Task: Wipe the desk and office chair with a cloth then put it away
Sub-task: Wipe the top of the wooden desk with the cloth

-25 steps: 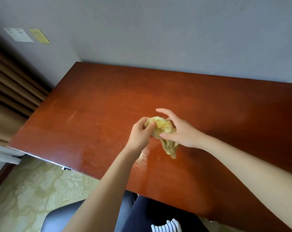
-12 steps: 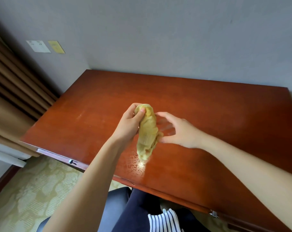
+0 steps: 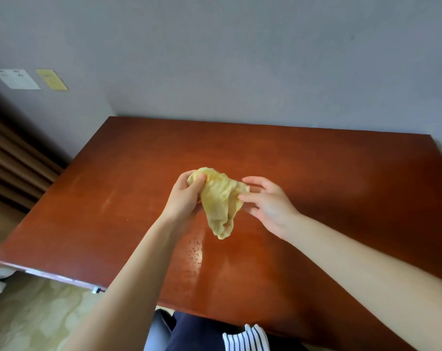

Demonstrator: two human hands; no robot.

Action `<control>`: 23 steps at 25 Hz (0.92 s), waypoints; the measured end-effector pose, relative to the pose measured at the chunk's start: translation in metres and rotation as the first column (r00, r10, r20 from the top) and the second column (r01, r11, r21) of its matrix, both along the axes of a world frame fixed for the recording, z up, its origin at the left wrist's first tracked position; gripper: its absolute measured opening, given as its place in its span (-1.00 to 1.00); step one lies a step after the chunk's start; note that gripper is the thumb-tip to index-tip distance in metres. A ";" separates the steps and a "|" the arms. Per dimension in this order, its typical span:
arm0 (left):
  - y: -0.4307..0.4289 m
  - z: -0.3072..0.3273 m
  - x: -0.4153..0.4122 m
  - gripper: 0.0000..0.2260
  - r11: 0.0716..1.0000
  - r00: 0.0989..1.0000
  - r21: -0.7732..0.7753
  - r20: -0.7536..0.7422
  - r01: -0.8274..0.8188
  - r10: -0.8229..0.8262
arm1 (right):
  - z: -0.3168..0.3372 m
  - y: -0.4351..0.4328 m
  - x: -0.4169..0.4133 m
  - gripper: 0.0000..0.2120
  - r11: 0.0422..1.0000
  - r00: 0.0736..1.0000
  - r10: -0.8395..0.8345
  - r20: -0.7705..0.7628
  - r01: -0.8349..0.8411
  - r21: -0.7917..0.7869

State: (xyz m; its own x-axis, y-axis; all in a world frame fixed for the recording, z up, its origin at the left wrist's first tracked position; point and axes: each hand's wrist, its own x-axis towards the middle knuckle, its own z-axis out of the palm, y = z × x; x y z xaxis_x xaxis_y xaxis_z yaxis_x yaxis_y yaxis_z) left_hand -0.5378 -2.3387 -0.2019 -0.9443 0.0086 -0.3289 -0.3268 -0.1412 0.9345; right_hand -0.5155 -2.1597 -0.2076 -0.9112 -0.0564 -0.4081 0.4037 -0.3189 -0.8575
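Head view: a crumpled yellow cloth [image 3: 221, 198] hangs in the air above the middle of the red-brown desk [image 3: 328, 193], its lower end drooping toward 6 o'clock. The left hand [image 3: 184, 196] grips the bunched top at the cloth's 10 o'clock, fingers and thumb curled round it. The right hand [image 3: 268, 201] pinches the cloth's edge at 3 o'clock with thumb and forefinger, the other fingers spread loosely. A dark office chair [image 3: 156, 333] shows at 6 o'clock under the desk's near edge. 2 wall plates [image 3: 30, 79] sit at 10 o'clock beside brown curtains [image 3: 9, 173].
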 end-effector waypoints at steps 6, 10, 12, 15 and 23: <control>-0.068 -0.009 -0.068 -0.69 0.992 0.996 -0.122 0.087 0.023 -0.012 | 0.028 -0.083 -0.088 -0.69 0.998 0.997 -0.066 -0.049 0.066 -0.015; -0.149 0.001 -0.115 -0.67 0.999 1.000 -0.013 0.003 -0.031 0.031 | 0.034 -0.168 -0.143 -0.71 0.980 0.988 -0.130 0.080 0.141 -0.143; -0.182 0.006 -0.126 -0.62 0.995 0.995 -0.086 -0.087 -0.049 0.041 | 0.027 -0.196 -0.150 -0.78 0.929 0.938 -0.206 0.280 0.278 -0.246; -0.226 0.000 -0.149 -0.55 0.973 0.980 -0.229 -0.181 0.038 -0.081 | 0.010 -0.242 -0.159 -0.68 0.811 0.806 -0.166 0.569 0.440 -0.386; -0.179 -0.020 -0.171 -0.71 0.792 0.912 -0.549 -0.123 0.266 -0.391 | 0.008 -0.206 -0.159 -0.78 0.836 0.812 -0.413 0.413 0.518 -0.182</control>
State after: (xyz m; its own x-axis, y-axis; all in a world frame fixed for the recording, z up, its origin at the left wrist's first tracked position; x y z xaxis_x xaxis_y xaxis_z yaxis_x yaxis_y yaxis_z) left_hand -0.7087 -2.5174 -0.2218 -0.9617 0.2224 -0.1604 -0.0436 0.4534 0.8903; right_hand -0.6749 -2.3660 -0.1992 -0.6589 0.1820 -0.7299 0.3938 -0.7432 -0.5408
